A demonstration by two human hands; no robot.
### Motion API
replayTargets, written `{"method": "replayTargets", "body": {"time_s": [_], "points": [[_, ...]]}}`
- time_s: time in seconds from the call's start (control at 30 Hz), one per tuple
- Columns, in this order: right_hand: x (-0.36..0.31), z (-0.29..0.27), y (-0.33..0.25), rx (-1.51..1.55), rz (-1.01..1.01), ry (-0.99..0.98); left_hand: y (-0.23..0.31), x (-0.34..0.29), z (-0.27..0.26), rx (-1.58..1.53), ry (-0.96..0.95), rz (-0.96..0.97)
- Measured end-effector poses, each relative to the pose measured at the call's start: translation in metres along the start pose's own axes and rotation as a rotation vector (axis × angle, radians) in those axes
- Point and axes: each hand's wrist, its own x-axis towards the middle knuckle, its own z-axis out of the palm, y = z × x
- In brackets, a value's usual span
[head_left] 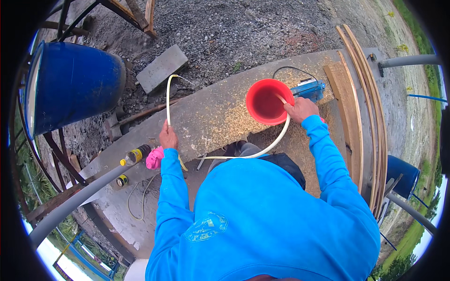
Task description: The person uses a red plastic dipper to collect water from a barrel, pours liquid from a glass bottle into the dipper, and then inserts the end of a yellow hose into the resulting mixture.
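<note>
My left hand [168, 137] is closed round a pale yellow hose [168, 100]. The hose's free end bends over above the gravel, and a thin stream, which looks like water, comes out of it. From there the hose loops past my waist to a red bucket [253, 107] on the right. Its other end dips inside over the bucket's rim. My right hand [301, 110] grips that rim, with the hose pressed against it. Just behind the bucket lies a blue power tool [309, 89] with a dark cord, partly hidden.
Long wooden planks [349, 119] lie to the right. A bottle with a yellow cap [136, 155] and a pink object [154, 158] are by my left forearm. Sawdust [229, 119] covers the concrete ledge. Beyond are a grey block [162, 69] and a blue barrel [77, 84].
</note>
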Motion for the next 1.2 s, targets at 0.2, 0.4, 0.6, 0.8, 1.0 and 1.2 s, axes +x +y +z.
{"method": "replayTargets", "body": {"time_s": [0.2, 0.4, 0.6, 0.8, 1.0, 1.2], "points": [[0.0, 0.0, -0.001, 0.011, -0.01, -0.011, -0.003, -0.001, -0.001, -0.01, 0.019, 0.034], [0.001, 0.003, 0.001, 0.016, -0.013, -0.019, -0.005, -0.002, -0.001, -0.044, 0.003, -0.008], [0.002, 0.005, 0.004, 0.015, -0.035, -0.011, -0.007, -0.004, -0.003, -0.039, 0.016, -0.012], [0.0, 0.004, 0.004, -0.008, -0.045, -0.005, 0.004, -0.008, -0.002, 0.003, 0.029, 0.004], [0.0, 0.006, 0.003, -0.016, -0.036, -0.02, 0.006, -0.012, -0.002, 0.012, 0.023, -0.013], [-0.003, 0.006, 0.005, -0.013, -0.037, -0.024, -0.002, -0.011, -0.003, -0.019, 0.026, -0.007]]}}
